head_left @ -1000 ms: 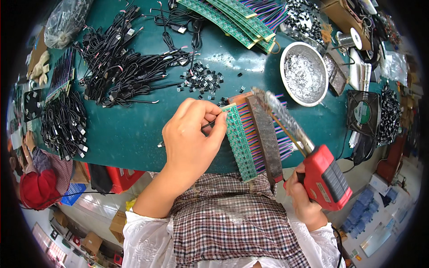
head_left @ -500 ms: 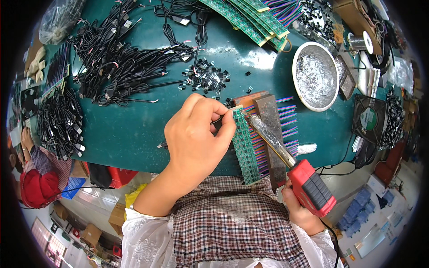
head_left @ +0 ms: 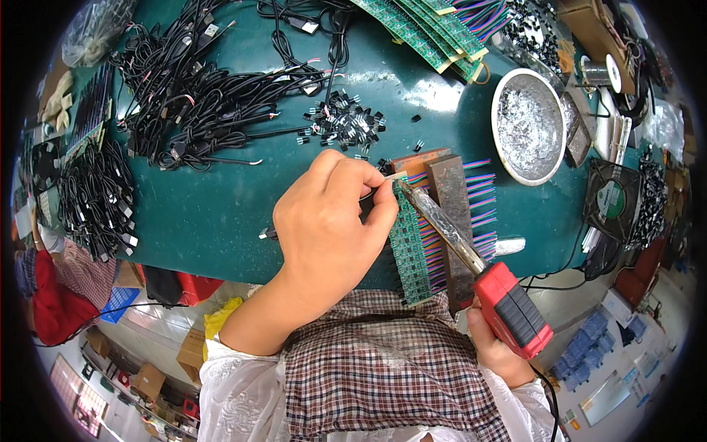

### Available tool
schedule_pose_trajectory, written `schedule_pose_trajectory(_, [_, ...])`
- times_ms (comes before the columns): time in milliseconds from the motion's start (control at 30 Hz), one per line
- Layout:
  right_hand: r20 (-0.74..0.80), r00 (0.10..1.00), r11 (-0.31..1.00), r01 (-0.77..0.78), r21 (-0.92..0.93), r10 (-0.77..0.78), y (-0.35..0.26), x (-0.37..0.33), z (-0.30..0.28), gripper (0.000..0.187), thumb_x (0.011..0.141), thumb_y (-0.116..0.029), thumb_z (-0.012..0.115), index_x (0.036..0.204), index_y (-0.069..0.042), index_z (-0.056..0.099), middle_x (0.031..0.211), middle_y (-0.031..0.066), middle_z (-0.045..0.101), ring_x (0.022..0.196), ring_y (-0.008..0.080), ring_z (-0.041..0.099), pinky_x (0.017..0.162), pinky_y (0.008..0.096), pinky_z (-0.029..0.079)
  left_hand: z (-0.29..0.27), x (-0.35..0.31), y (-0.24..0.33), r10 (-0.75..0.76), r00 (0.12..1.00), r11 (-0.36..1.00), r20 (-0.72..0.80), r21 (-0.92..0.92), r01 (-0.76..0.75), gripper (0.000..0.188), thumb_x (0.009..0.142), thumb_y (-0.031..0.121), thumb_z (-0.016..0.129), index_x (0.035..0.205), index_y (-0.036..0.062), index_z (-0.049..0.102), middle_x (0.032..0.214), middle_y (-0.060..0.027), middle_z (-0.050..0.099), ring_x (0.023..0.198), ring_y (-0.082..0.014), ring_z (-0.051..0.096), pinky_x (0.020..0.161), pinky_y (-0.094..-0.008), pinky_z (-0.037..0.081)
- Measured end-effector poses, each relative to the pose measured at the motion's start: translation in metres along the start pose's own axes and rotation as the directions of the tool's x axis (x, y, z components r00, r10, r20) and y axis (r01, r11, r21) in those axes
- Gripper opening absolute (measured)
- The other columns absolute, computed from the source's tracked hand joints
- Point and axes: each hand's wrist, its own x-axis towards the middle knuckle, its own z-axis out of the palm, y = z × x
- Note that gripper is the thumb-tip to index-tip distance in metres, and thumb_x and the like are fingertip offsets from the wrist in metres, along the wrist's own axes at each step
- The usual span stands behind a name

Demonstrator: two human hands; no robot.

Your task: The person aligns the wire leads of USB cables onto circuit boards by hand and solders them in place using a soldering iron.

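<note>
Left hand (head_left: pixel 331 206), centre of frame: thumb and forefinger are closing in a tight pinch at the top end of the green circuit board (head_left: pixel 412 254). What they are gripping is mostly hidden; perhaps a thin dark cable. Right hand (head_left: pixel 497 346), lower right of centre: fingers are wrapping around the handle of the red soldering iron (head_left: pixel 515 309). Its tip is pointing at the board's top end, just beside the left fingertips; contact cannot be told.

The board is lying right of centre, coloured wires (head_left: pixel 482 199) fanning rightward under a dark metal bar (head_left: pixel 451 228).

Risks, judged: a slip of the tip could be burning the fingertips, since the gap is small. Too much solder could be bridging neighbouring joints. A trembling pinch could be spoiling a joint. The hot shaft, slanting above the wires, could be scorching their covering if dipping.
</note>
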Motion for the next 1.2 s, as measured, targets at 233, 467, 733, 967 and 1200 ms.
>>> schedule_pose_trajectory(233, [0.021,0.990,0.987,-0.143,0.069,0.142,0.001,-0.010,-0.003,0.028,0.071,0.003,0.078,0.097,-0.001,0.070,0.087,0.0129,0.065,0.071,0.0321,0.067,0.061,0.0393,0.056,0.002,-0.001,-0.002,0.032,0.999,0.999,-0.010,0.041,-0.032,0.017,0.076,0.001,0.083,0.080,0.0067,0.068,0.076,-0.0024,0.064,0.060,-0.0107,0.062,0.052,-0.0249,0.050])
schedule_pose_trajectory(467, [0.016,0.957,0.936,-0.288,0.200,0.291,0.004,-0.020,-0.004,0.028,0.073,-0.001,0.079,0.099,-0.001,0.070,0.090,0.0145,0.067,0.075,0.0344,0.068,0.069,0.0417,0.057,0.002,0.000,-0.001,0.039,0.999,0.998,-0.008,0.057,-0.038,0.017,0.076,0.000,0.082,0.079,0.0069,0.067,0.076,-0.0023,0.064,0.060,-0.0109,0.063,0.052,-0.0250,0.050])
schedule_pose_trajectory(733, [0.000,0.923,0.895,-0.374,0.244,0.385,0.005,-0.029,-0.005,0.029,0.073,-0.008,0.081,0.100,-0.003,0.072,0.093,0.0151,0.069,0.080,0.0343,0.069,0.073,0.0414,0.057,-0.007,0.001,-0.003,0.043,0.997,0.999,0.065,-0.011,-0.042,0.015,0.078,0.001,0.083,0.083,0.0059,0.070,0.079,-0.0025,0.064,0.062,-0.0112,0.063,0.053,-0.0244,0.050])
schedule_pose_trajectory(967, [0.024,0.924,0.902,-0.378,0.208,0.382,0.007,-0.041,-0.005,0.032,0.075,-0.009,0.082,0.105,-0.002,0.072,0.098,0.0155,0.070,0.084,0.0341,0.072,0.075,0.0410,0.058,-0.017,0.015,-0.001,0.003,0.968,1.000,0.251,0.003,-0.004,0.011,0.079,0.004,0.082,0.083,0.0071,0.072,0.082,-0.0027,0.066,0.068,-0.0131,0.066,0.059,-0.0269,0.053])
schedule_pose_trajectory(1200, [0.093,0.959,0.951,-0.277,0.135,0.266,0.001,-0.027,-0.005,0.034,0.074,-0.003,0.082,0.107,-0.002,0.072,0.099,0.0156,0.070,0.084,0.0336,0.073,0.074,0.0396,0.060,-0.018,0.019,0.000,-0.004,0.956,0.998,0.292,0.067,-0.016,0.011,0.077,0.007,0.082,0.081,0.0080,0.071,0.082,-0.0024,0.066,0.068,-0.0142,0.066,0.058,-0.0273,0.053])
